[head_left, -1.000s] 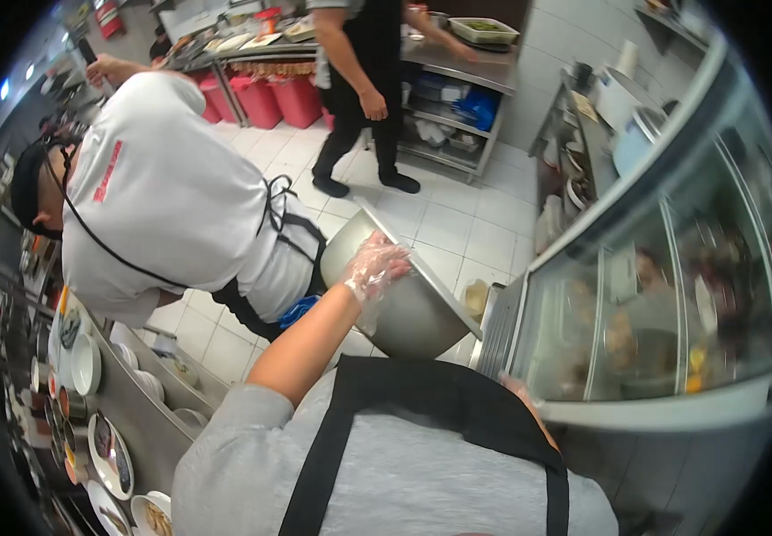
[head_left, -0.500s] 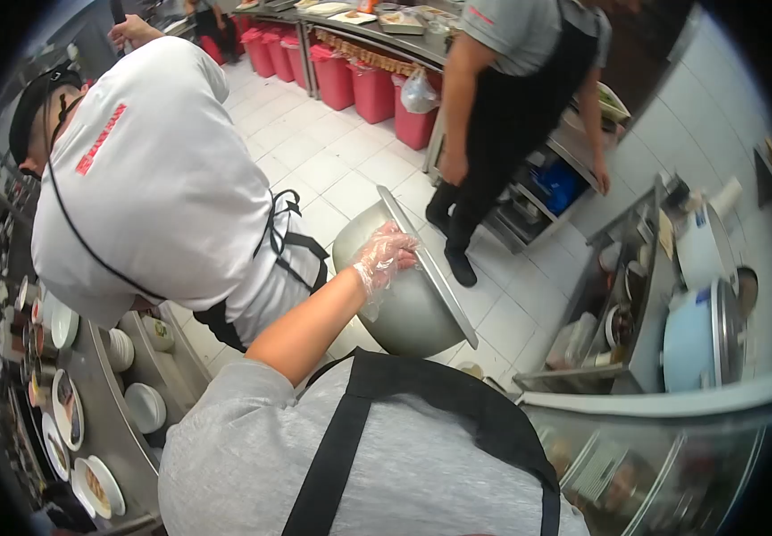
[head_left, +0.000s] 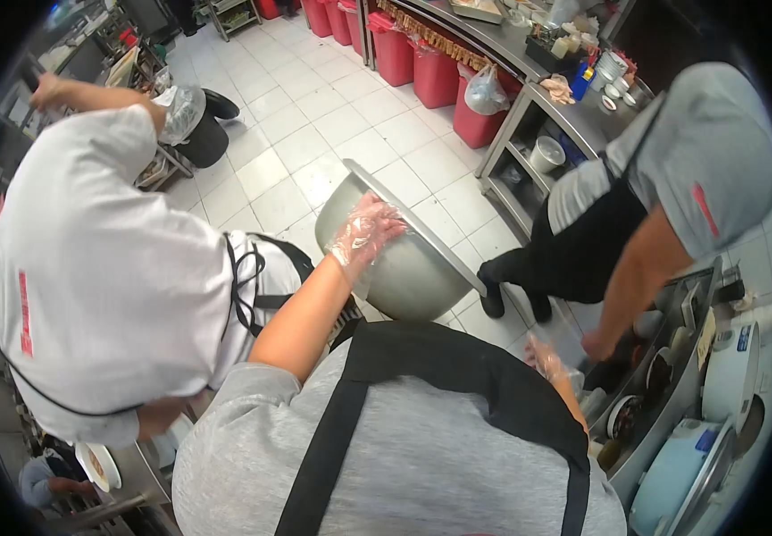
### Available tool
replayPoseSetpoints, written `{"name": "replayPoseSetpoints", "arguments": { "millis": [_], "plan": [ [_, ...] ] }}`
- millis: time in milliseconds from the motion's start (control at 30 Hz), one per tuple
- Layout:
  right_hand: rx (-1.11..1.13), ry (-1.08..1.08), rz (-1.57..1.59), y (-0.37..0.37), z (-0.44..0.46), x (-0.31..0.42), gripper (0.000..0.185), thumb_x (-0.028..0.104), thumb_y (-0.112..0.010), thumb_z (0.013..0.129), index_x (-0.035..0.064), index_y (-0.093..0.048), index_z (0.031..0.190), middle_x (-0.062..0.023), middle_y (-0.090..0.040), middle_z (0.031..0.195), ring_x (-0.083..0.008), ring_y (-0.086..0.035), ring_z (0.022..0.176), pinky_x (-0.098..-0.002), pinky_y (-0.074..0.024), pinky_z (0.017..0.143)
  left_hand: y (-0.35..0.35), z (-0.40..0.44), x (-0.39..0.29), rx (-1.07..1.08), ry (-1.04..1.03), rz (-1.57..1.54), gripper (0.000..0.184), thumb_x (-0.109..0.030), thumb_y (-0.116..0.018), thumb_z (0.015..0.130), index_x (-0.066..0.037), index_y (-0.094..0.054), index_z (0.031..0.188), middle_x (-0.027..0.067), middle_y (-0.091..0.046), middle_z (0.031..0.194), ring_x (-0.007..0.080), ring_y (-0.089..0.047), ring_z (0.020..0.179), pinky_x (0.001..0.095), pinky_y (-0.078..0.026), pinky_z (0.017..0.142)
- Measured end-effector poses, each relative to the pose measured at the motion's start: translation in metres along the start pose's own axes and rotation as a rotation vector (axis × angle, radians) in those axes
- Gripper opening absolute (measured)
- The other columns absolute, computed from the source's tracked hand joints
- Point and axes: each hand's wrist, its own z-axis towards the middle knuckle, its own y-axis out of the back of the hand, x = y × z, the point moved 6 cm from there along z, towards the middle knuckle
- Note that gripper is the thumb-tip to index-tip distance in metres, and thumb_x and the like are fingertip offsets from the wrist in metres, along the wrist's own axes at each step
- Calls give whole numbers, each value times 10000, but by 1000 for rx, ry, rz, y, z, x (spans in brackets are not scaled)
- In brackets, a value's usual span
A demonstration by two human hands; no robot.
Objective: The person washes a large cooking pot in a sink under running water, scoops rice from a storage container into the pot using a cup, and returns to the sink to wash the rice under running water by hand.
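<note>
The left hand (head_left: 370,234), in a clear plastic glove, grips a large metal bowl (head_left: 404,272) close to its rim, fingers bent toward the edge. The right hand (head_left: 546,359), also in a clear glove, is out to the right of the body with its fingers spread a little; it is blurred and partly hidden behind the apron's side, so I cannot tell whether it holds anything. The bowl hangs in front of the black apron (head_left: 439,353), tipped on its side above the white tiled floor (head_left: 287,134), its rounded outside toward the wearer and its mouth facing away.

Just left of the bowl, a person in a white shirt (head_left: 109,286) bends away, one arm stretched out. To the right, a person in a grey shirt (head_left: 716,152) leans over, a lowered hand (head_left: 596,346) near the wearer's right hand. Beyond them runs a metal bench (head_left: 529,125) with pink-red bins (head_left: 435,76) below it, a white plastic bag (head_left: 487,92) hanging at the nearest one. A white bucket (head_left: 546,154) sits on the shelf under the bench. Light-blue pots (head_left: 671,487) stand at lower right.
</note>
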Motion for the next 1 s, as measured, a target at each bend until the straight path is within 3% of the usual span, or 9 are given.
{"name": "replayPoseSetpoints", "arguments": {
  "millis": [300, 433, 567, 667, 733, 800, 867, 933, 1000],
  "plan": [
    [35, -78, -198, 29, 126, -6, 353, 376, -551, 802, 47, -621, 909, -122, -604, 800, -240, -573, 674, -380, -467, 580, 43, 128, -75, -158, -189, -54, 196, -144, -530, 850, -104, -447, 1024, 83, -560, 901, 239, -586, 794, 371, -489, 695],
    [97, -16, -280, 34, 241, 46, 283, 317, -553, 786, 65, -645, 877, -126, -622, 815, -255, -593, 717, -396, -476, 615, 73, 176, -101, -317, -272, -87, 197, -165, -518, 861, -122, -495, 1052, 69, -572, 956, 229, -570, 880, 325, -478, 712],
    [134, 151, -395, 39, 372, 155, 221, 258, -556, 770, 84, -668, 845, -131, -640, 831, -270, -612, 760, -413, -485, 650, 105, 212, -139, -421, -391, -177, 212, -194, -508, 859, -110, -532, 1051, 54, -583, 984, 221, -563, 916, 372, -485, 767],
    [113, 616, -710, 42, 516, 292, 184, 214, -558, 758, 97, -686, 821, -134, -653, 842, -281, -627, 792, -425, -492, 677, 100, 234, -169, -477, -550, -201, 166, -180, -508, 849, -88, -561, 977, 63, -600, 934, 230, -572, 892, 385, -487, 769],
    [-57, 1074, -1338, 42, 535, 452, 172, 193, -550, 726, 74, -664, 775, -130, -636, 774, -322, -610, 754, -410, -492, 703, 123, 248, -187, -460, -649, -262, 142, -166, -510, 840, -65, -575, 917, 73, -611, 893, 242, -580, 879, 388, -492, 766],
    [-248, 1599, -1098, 36, 604, 565, 217, 238, -541, 802, 120, -609, 634, -62, -565, 653, -210, -515, 510, -378, -428, 472, 143, 273, -203, -542, -678, -331, 124, -124, -524, 821, -17, -573, 861, 119, -619, 851, 276, -599, 837, 377, -505, 771],
    [108, 877, -2, 2, 505, 725, 236, 251, -494, 857, 101, -591, 701, -32, -527, 613, -148, -479, 472, -328, -398, 423, 175, 311, -229, -597, -716, -336, 130, -113, -530, 816, 2, -567, 864, 140, -617, 853, 296, -604, 822, 382, -508, 782],
    [209, 801, -57, -29, 522, 763, 246, 270, -473, 874, 82, -578, 756, -20, -527, 600, -126, -506, 500, -290, -404, 439, 194, 329, -248, -652, -799, -101, 120, -96, -531, 816, 11, -561, 860, 150, -609, 862, 305, -602, 810, 399, -520, 782],
    [233, 728, -238, -45, 570, 763, 241, 266, -479, 873, 82, -581, 754, -33, -547, 602, -129, -528, 513, -289, -415, 446, 239, 362, -256, -655, -693, -314, 115, -93, -534, 816, 11, -557, 859, 148, -606, 871, 303, -600, 823, 407, -524, 779]
  ]
}}
